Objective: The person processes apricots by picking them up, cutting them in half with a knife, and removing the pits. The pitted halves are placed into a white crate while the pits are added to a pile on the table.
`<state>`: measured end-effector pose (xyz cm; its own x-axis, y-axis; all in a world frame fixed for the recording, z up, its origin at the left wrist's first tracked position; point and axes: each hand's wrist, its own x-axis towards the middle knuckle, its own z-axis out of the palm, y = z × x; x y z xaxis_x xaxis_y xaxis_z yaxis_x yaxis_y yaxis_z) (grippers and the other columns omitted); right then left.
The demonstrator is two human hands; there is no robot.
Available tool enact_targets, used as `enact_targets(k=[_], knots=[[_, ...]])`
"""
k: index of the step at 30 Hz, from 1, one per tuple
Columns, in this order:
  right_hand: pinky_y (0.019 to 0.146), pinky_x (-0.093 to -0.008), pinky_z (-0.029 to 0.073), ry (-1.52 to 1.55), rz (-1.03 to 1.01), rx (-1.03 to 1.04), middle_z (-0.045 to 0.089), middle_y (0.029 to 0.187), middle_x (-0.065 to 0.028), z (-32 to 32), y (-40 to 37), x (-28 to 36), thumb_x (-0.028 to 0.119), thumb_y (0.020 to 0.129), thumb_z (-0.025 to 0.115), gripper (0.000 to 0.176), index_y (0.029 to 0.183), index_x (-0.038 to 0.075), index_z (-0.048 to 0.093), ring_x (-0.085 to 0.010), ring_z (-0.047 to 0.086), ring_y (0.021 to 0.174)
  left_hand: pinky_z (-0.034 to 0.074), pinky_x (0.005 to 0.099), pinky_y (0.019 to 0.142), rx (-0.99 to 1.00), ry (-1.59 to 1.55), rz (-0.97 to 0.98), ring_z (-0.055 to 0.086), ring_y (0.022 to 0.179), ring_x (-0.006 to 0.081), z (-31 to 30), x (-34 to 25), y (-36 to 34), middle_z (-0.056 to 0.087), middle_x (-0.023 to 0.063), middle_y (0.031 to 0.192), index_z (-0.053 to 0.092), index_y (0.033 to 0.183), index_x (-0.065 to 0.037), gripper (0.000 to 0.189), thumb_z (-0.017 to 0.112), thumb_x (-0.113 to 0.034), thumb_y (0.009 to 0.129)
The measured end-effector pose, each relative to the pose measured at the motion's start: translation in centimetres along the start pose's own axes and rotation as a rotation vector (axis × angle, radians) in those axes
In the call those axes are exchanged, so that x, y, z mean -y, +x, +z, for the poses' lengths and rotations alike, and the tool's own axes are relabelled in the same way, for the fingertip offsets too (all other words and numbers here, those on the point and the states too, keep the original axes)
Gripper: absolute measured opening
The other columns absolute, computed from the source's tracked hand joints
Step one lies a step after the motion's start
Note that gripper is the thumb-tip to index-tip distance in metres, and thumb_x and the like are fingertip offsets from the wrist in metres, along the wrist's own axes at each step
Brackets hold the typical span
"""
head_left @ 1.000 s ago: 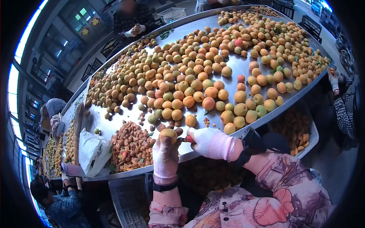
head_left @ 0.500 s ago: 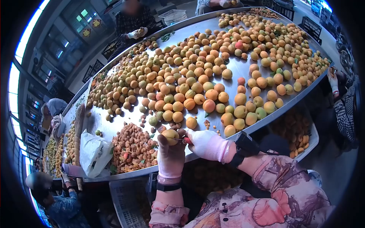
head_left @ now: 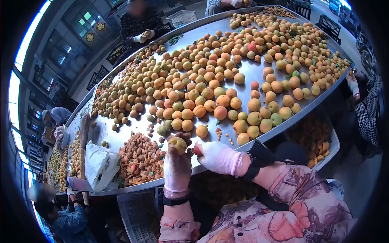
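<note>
My left hand [head_left: 176,172], in a white glove with stained fingertips, grips a yellow apricot [head_left: 177,146] at the metal table's near edge. A line runs across the apricot's side. Just right of it, my right hand [head_left: 219,157], also gloved, is closed around the red handle of a small knife [head_left: 197,151]; its blade is hardly visible beside the fruit. Loose apricots [head_left: 201,131] lie just beyond my hands. Left of my left hand is a heap of brown apricot pits [head_left: 142,158], with some reddish bits among it.
The metal table [head_left: 239,91] is covered with many apricots. A white plastic bag [head_left: 100,166] lies at its near left edge. Below the edge are a crate of apricot halves [head_left: 320,150] and a pale crate [head_left: 137,218]. Co-workers [head_left: 142,24] sit around the table.
The apricot and my left hand have moved slightly left and up, and the fruit has turned in my fingers. The knife hand has shifted slightly, and the blade shows less than before.
</note>
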<state>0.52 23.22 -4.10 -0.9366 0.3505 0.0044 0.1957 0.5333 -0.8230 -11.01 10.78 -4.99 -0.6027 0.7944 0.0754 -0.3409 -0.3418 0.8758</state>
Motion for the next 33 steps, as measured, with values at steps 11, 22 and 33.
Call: enact_targets(k=[11,22,33], knots=[[0.076,-0.0505,0.052,-0.022,-0.015,-0.009,0.066,0.086,-0.0256,0.1,-0.3,-0.1,0.017,0.092,0.055,0.02,0.105,0.002,0.054,-0.0456,0.065,0.087,0.046,0.0361,0.098,-0.029,-0.161,0.026,0.057,0.111,0.0203,-0.6,0.4,0.4,0.059,0.009,0.119,0.047,0.137,-0.002,0.066,0.068,-0.048,0.094],[0.077,-0.0502,0.052,0.056,-0.036,-0.056,0.067,0.088,-0.0254,0.5,-0.5,-0.4,0.016,0.092,0.056,0.017,0.102,0.002,0.056,-0.0455,0.065,0.089,0.045,0.0341,0.096,-0.072,-0.126,0.043,0.058,0.106,0.0193,0.2,1.6,-0.1,0.061,0.011,0.114,0.049,0.133,0.002,0.055,0.069,-0.032,0.095],[0.081,-0.0492,0.052,-0.022,0.065,0.036,0.067,0.092,-0.0265,-0.3,-0.6,1.2,0.018,0.093,0.053,0.022,0.105,0.0,0.056,-0.0448,0.065,0.092,0.045,0.0384,0.097,-0.163,-0.137,0.167,0.058,0.105,0.0201,-0.6,1.5,0.7,0.063,0.0087,0.114,0.055,0.128,0.0,0.057,0.07,-0.042,0.093]])
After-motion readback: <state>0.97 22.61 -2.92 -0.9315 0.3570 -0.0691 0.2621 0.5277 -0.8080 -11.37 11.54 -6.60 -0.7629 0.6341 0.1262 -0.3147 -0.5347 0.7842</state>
